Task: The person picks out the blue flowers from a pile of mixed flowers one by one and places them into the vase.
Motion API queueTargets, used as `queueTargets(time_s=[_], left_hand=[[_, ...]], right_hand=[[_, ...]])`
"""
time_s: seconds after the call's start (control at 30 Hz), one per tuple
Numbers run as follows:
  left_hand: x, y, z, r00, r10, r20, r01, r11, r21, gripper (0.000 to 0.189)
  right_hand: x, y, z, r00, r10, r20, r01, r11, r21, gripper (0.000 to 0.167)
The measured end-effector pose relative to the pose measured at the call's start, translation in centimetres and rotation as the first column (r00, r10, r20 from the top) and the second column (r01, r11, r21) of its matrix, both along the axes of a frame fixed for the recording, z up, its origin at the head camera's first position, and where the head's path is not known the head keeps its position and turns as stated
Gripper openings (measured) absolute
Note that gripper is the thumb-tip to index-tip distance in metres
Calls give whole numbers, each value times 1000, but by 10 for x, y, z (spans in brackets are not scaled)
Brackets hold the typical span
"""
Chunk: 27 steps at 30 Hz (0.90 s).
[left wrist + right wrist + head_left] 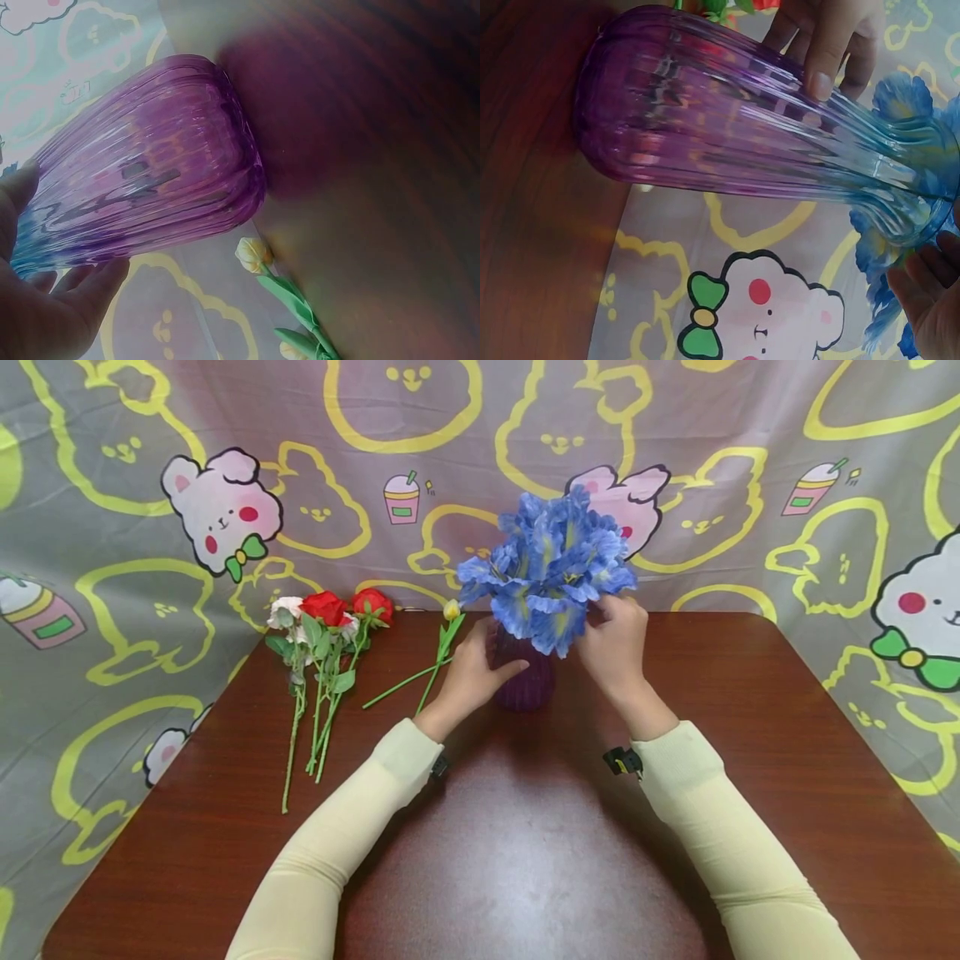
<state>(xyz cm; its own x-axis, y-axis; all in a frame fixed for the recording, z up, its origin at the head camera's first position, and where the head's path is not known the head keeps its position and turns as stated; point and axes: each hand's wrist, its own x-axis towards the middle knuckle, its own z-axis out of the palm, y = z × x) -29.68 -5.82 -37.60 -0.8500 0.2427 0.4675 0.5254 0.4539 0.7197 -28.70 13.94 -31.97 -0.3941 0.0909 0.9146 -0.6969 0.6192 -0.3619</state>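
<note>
A ribbed glass vase, purple low down and blue toward the mouth, stands upright on the table. My left hand grips it from the left, with fingers and thumb round its upper part. A bunch of blue artificial flowers fills the space over the vase mouth. On its right side my right hand holds the flowers with curled fingers, the tips partly hidden by petals. In the right wrist view, the fingers of that hand show just beside the glass rim.
Red roses and pale flowers lie on the left of the brown table. Nearer the vase lies a yellow tulip with green stems. A cartoon-patterned cloth hangs behind and along the sides.
</note>
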Motion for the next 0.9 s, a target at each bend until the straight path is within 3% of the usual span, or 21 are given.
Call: queueTargets(time_s=[0.2, 0.6, 0.9], left_hand=[[-2, 0, 0, 1000, -4, 7, 4, 1000, 4, 71], [-5, -5, 6, 999, 19, -38, -22, 996, -81, 71], [-8, -24, 18, 999, -3, -46, -3, 993, -119, 75]], right_hand=[[0, 7, -4, 999, 21, 47, -21, 1000, 16, 11], [0, 23, -10, 991, 47, 127, -54, 997, 53, 8], [2, 46, -11, 972, 74, 221, -116, 976, 184, 12]])
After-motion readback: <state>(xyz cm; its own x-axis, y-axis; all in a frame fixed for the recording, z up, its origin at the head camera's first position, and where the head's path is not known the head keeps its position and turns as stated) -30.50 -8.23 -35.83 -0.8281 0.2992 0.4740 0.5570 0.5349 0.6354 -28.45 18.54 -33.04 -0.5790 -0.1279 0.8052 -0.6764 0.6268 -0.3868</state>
